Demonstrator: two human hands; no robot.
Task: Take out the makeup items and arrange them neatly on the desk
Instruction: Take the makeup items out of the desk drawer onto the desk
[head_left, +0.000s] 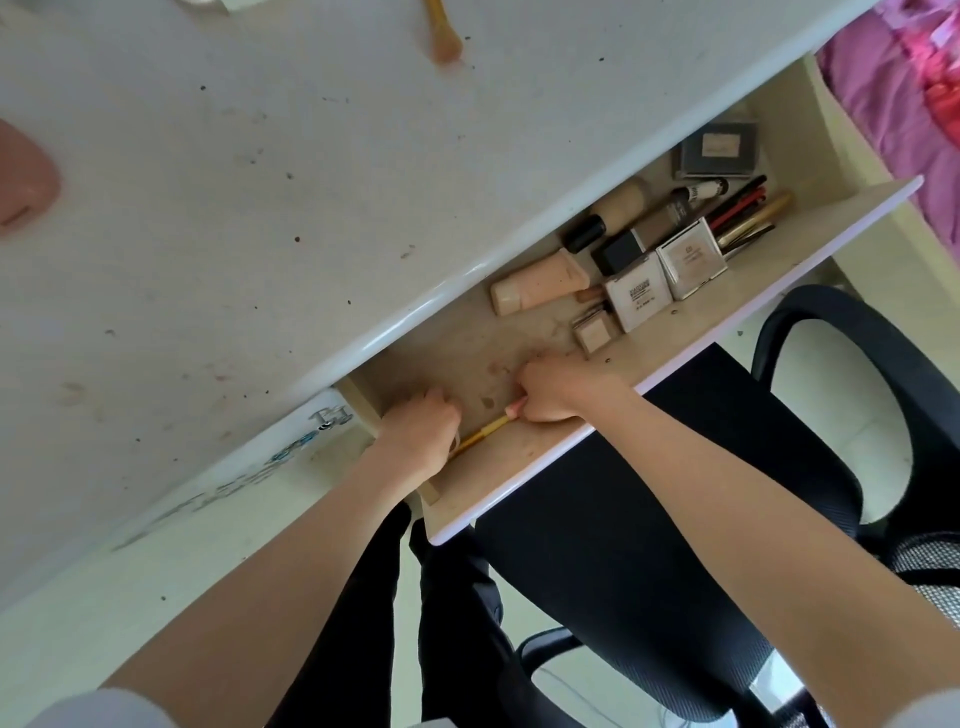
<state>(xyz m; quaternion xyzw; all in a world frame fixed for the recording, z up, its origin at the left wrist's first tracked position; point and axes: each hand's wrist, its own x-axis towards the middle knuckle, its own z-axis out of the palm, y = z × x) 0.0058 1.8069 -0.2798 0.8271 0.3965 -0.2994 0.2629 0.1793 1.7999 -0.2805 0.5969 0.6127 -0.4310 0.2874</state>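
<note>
From the head view, both hands reach into the open drawer (519, 332), the left hand (421, 434) and right hand (550, 389) curled round opposite ends of a yellow brush (480, 434), while other makeup items (634, 260) lie deeper inside below the surface (234, 182).

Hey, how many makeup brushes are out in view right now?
2. One brush lies on the desk top near its far edge. The other brush is in the open drawer, held between the left hand and right hand. Others may be hidden among the pencils.
</note>
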